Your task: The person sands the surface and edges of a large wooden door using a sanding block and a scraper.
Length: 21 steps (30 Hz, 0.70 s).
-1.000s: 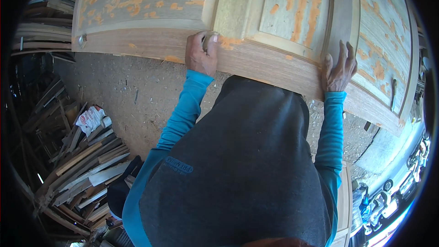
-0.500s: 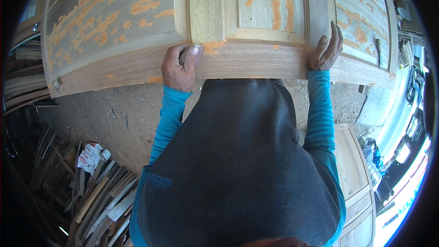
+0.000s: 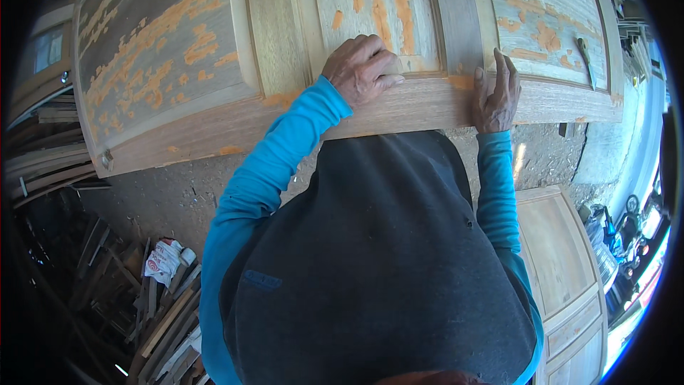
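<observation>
A large wooden panelled door (image 3: 413, 107) lies flat before me, patched with orange filler. My left hand (image 3: 362, 71) is curled closed over its near rail, just below the middle panel. The back of the hand hides whatever is under the fingers. On the same rail, farther right, my right hand (image 3: 496, 96) rests with its fingers stretched out. It lies against the near edge beside an orange filler patch (image 3: 462, 82) and holds nothing.
On the door's right panel lies a thin knife-like tool (image 3: 586, 63). A second panelled door (image 3: 559, 242) is low on my right. Scrap wood strips (image 3: 171, 321) are heaped at lower left, with a white printed bag (image 3: 163, 262) on them. Stacked boards (image 3: 50, 150) stand at far left.
My left hand has slid right along the rail, from the left stile to below the middle panel. The right hand keeps its place on the edge; the view has shifted slightly.
</observation>
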Available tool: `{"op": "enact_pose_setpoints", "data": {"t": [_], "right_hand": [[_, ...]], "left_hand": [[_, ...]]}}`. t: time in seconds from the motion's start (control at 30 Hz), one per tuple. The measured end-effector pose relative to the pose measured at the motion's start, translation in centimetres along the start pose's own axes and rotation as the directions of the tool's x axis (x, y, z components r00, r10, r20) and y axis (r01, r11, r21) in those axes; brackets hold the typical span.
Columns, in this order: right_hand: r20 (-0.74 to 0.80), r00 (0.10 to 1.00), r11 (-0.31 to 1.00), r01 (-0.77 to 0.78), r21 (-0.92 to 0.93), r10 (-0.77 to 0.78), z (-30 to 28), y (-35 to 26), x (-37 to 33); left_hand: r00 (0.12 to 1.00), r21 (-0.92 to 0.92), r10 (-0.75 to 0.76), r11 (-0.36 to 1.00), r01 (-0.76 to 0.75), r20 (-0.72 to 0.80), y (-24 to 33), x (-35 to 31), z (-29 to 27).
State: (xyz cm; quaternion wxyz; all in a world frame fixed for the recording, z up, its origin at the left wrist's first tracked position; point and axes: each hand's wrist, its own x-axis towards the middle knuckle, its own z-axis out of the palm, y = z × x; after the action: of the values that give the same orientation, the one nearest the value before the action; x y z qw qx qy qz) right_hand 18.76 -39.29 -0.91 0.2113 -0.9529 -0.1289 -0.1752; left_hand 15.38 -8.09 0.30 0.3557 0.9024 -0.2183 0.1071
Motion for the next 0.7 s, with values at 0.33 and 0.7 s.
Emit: {"op": "enact_pose_setpoints", "data": {"t": [0.33, 0.7], "right_hand": [[0.137, 0.99, 0.997, -0.024, -0.073, 0.033, -0.3, -0.1, 0.3], [0.097, 0.993, 0.99, -0.051, -0.134, 0.064, 0.0, -0.2, 0.5]], "left_hand": [[0.994, 0.027, 0.063, 0.997, -0.066, 0.089, 0.6, 2.9, 3.2], [0.979, -0.059, 0.142, 0.989, -0.135, 0.144, -0.2, 3.1, 2.8]]}}
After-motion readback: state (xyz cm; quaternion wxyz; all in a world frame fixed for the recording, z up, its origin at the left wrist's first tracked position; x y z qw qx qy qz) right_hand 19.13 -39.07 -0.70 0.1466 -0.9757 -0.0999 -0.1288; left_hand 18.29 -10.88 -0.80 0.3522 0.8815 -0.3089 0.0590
